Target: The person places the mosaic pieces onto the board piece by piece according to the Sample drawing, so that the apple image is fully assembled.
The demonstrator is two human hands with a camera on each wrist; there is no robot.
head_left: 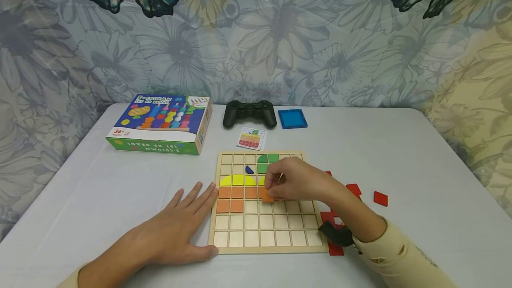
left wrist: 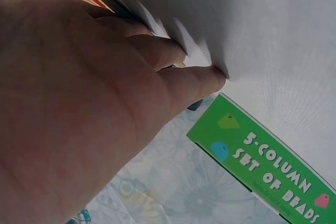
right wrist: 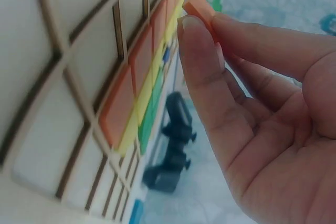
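A wooden grid board (head_left: 276, 250) lies on the table. Between thumb and fingers, my right hand (head_left: 298, 179) pinches an orange square tile (right wrist: 198, 6), held over the middle of the board. Flat on the table, the left hand (head_left: 172, 226) spreads its fingers, and its fingertips and thumb reach the board's left edge. Green tiles (head_left: 274, 158) fill cells near the top, above a row of yellow tiles (head_left: 238, 180). Below those lie a row of orange tiles (head_left: 238, 192), partly hidden by the right hand, and two more under its left end. A small blue piece (head_left: 249, 170) sits among the upper cells.
Loose red tiles (head_left: 381, 198) lie right of the board, some under the right forearm. Behind the board are a printed pattern card (head_left: 251, 138), a black game controller (head_left: 250, 114) and a blue tray (head_left: 293, 118). A bead-set box (head_left: 158, 123) stands at the back left.
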